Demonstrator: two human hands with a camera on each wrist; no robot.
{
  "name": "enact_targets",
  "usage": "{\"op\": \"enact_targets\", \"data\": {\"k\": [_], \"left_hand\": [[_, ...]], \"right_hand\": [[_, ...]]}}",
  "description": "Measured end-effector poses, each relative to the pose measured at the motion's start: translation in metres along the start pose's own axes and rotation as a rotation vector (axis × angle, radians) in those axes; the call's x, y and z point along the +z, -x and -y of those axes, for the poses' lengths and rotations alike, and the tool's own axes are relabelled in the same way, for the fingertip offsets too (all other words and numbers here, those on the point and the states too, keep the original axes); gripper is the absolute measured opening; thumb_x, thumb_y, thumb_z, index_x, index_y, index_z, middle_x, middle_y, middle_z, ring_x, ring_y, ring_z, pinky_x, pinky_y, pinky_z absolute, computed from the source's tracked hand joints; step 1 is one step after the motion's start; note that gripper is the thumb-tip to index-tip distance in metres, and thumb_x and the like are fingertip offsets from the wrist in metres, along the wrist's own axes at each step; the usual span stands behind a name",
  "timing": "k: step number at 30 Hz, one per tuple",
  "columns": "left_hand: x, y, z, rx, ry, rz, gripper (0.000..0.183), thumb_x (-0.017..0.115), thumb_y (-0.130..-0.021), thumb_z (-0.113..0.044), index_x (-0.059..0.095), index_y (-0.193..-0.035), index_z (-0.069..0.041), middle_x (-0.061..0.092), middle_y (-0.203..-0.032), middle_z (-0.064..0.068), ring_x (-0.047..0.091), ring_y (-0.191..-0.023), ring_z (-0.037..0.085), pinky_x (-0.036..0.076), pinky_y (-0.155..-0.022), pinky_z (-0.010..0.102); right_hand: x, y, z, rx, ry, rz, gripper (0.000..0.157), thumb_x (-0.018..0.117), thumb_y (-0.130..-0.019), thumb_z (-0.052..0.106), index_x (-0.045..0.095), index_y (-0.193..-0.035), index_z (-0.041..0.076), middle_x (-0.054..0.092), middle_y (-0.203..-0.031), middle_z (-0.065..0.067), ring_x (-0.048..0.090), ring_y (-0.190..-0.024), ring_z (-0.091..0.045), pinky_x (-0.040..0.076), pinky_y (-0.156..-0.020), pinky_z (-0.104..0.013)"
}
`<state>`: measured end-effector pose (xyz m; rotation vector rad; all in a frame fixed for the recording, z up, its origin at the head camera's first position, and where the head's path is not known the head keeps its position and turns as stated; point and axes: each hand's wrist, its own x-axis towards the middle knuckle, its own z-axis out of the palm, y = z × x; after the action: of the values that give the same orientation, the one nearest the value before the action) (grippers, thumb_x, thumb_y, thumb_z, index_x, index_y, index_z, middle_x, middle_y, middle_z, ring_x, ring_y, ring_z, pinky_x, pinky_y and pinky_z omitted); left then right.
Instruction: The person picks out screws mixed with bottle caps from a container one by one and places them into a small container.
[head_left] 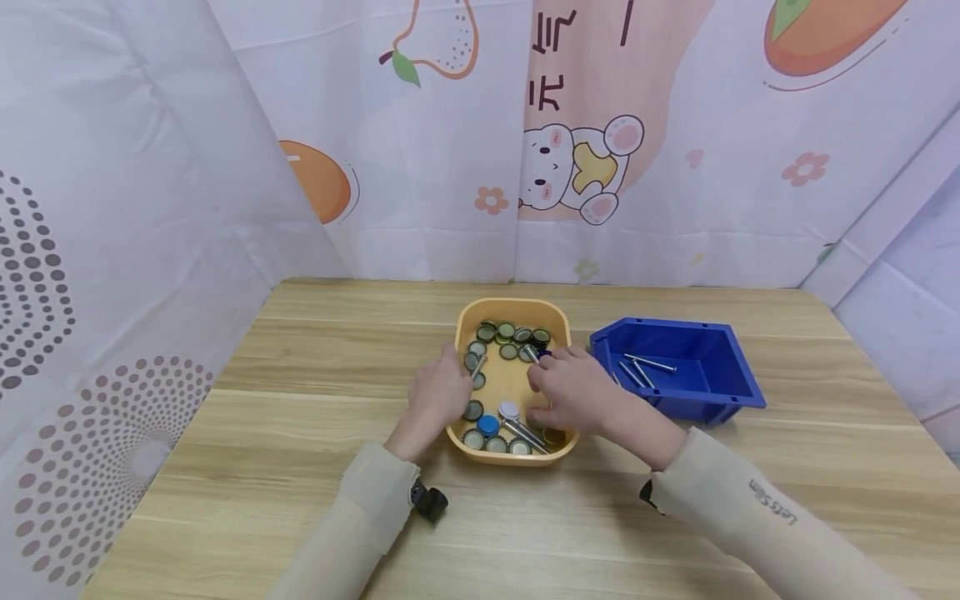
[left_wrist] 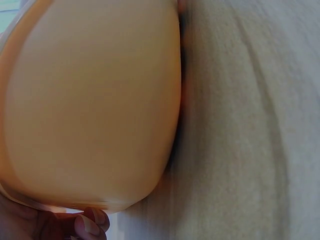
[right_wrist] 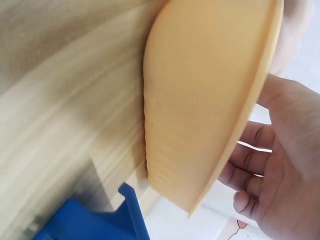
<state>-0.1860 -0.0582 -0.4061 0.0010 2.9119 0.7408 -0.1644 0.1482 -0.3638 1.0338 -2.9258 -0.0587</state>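
The tray [head_left: 512,302] is yellow-orange, the bin [head_left: 708,362] deep blue, the counter [head_left: 315,358] wood-grained tan; left of frame, white cloth [head_left: 150,250] has grey and mauve dots.

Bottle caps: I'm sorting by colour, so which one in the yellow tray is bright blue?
The bright-blue bottle cap just left of the white cap; most other caps look greyish.

A pale wood-grain table [head_left: 247,375] carries everything, its grain running roughly from nine to three o'clock as the head camera looks down, with the far edge at twelve. Directly on it stand two containers. The yellow tub [head_left: 513,302], round-cornered, sits upright just toward twelve from the middle, its longer sides pointing twelve to six. Just beside it, at three o'clock, the blue bin [head_left: 686,407] stands upright.
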Motion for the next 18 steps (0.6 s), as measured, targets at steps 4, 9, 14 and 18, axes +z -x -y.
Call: {"op": "enact_targets", "data": {"k": [4,9,14,18], "left_hand": [[0.0,0.0,0.0,0.0,-0.002,-0.001,0.026,0.045,-0.097,-0.023,0.05,-0.117,-0.006,0.058,-0.077,0.009,0.055,-0.063,0.025,0.039,-0.054,0.034],[0.0,0.0,0.0,0.004,-0.003,-0.003,0.027,0.045,-0.097,-0.022,0.049,-0.118,-0.005,0.057,-0.076,0.009,0.054,-0.062,0.025,0.039,-0.054,0.035],[0.0,0.0,0.0,0.001,-0.004,0.003,0.028,0.044,-0.097,-0.022,0.049,-0.119,-0.004,0.057,-0.076,0.009,0.054,-0.062,0.025,0.039,-0.053,0.035],[0.0,0.0,0.0,0.001,0.009,0.009,0.031,0.044,-0.097,-0.022,0.049,-0.122,-0.004,0.057,-0.075,0.008,0.054,-0.06,0.023,0.039,-0.052,0.034]], "right_hand": [[0.004,-0.001,0.005,-0.03,0.003,0.016,0.032,0.076,-0.08,0.045,0.06,-0.078,0.017,0.056,-0.075,0.004,0.055,-0.077,-0.019,0.039,-0.072,-0.034],[0.009,-0.002,0.01,-0.058,-0.006,0.034,0.028,0.075,-0.08,0.041,0.061,-0.075,0.018,0.054,-0.07,0.006,0.052,-0.071,-0.015,0.035,-0.067,-0.031],[0.013,-0.003,0.016,-0.06,-0.018,0.106,0.031,0.078,-0.08,0.041,0.057,-0.07,0.02,0.054,-0.07,0.006,0.051,-0.073,-0.015,0.035,-0.07,-0.031],[0.015,-0.004,0.018,-0.047,-0.04,0.162,0.032,0.079,-0.079,0.039,0.055,-0.068,0.019,0.054,-0.069,0.006,0.05,-0.072,-0.014,0.032,-0.069,-0.03]]}}
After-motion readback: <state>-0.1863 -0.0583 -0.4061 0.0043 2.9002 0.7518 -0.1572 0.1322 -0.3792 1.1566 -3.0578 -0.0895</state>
